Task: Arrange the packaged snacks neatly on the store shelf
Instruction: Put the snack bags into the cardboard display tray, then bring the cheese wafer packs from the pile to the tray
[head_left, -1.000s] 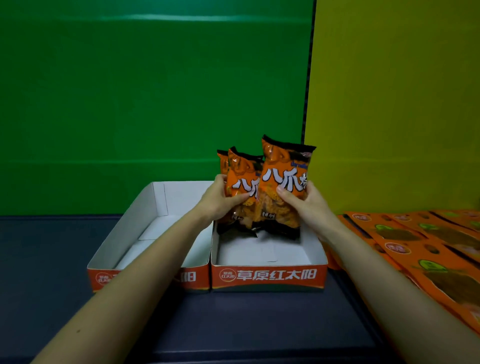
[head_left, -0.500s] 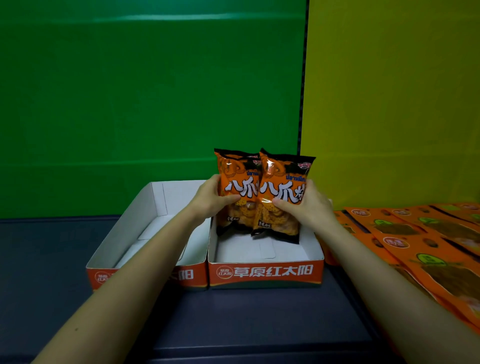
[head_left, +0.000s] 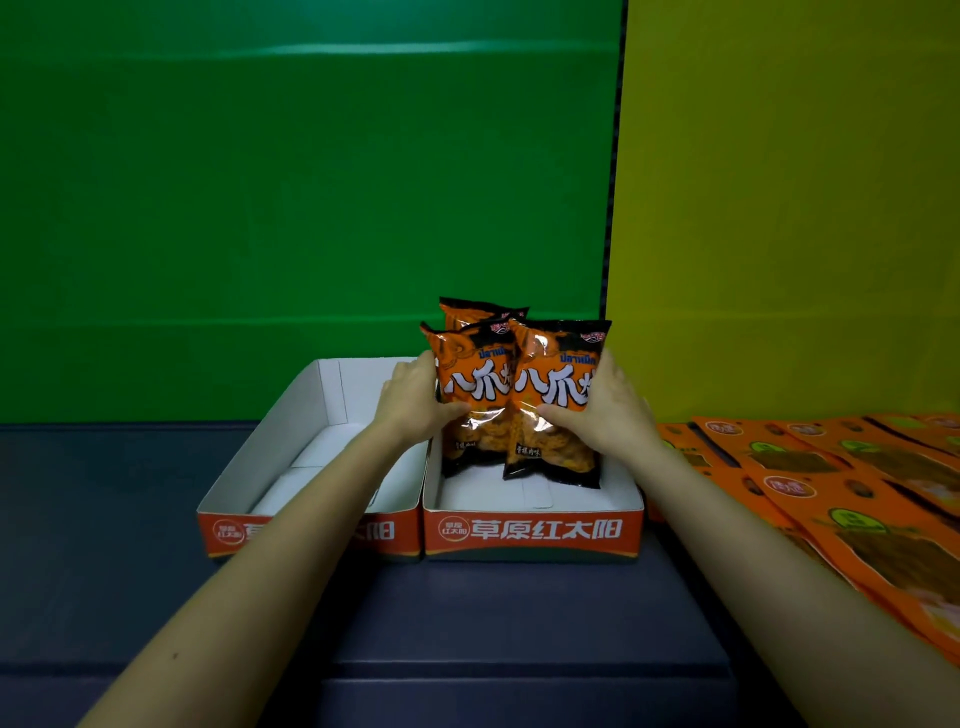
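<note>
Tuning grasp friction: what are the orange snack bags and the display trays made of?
Snack bags: likely glossy plastic film; glare streaks and crinkles show. Display trays: apparently thin cardboard, matte white inside, printed orange front, folded flaps visible.

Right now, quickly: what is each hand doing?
Left hand: grips the left snack bag, thumb across its front.
Right hand: grips the right snack bag, thumb across its front.

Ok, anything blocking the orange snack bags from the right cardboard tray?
Nothing visible: left hand and right hand hold the orange snack bags upright inside the orange-fronted cardboard tray, its white floor bare before them.
</note>
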